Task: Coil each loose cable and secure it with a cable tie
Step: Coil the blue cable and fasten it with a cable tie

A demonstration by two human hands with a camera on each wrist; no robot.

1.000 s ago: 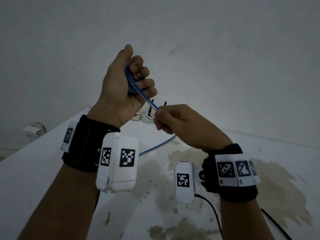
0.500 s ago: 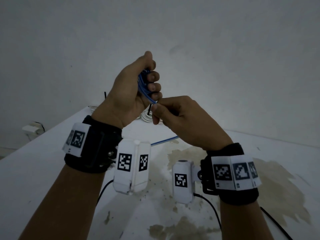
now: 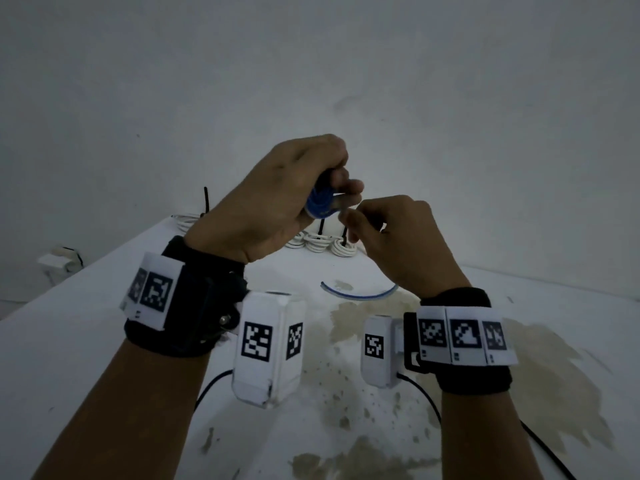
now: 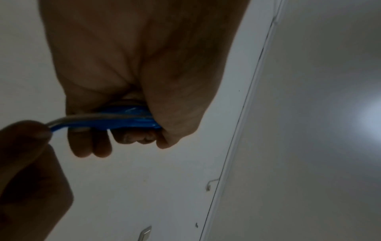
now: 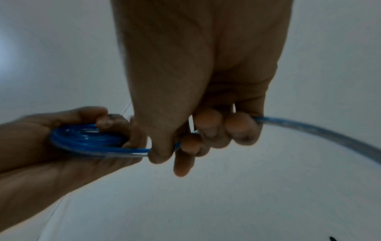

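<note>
- Your left hand [image 3: 277, 199] is raised above the desk [image 3: 69, 341], its fingers [image 5: 107, 120] curled round a small coil of blue cable [image 3: 320, 204] (several tight loops, seen best in the right wrist view).
- Your right hand [image 3: 398, 244] sits just at 3 o'clock of the left, nearly touching it; thumb and fingers [image 5: 208, 124] are clamped on the same cable where it leaves the coil.
- From the right hand, the loose tail of the cable runs out toward 3 o'clock in the right wrist view; a curved stretch of it lies on the desk at 6 o'clock of the hands.
- At 12 o'clock on the desk, behind your hands, lie white coiled cables [image 3: 322, 242], with black cable ties [image 3: 206, 199] standing up from them.
- The desk shows brownish stains [image 3: 554, 393] toward 4 o'clock.
- Thin black cords [image 3: 429, 400] trail from the wrist cameras toward 6 o'clock.
</note>
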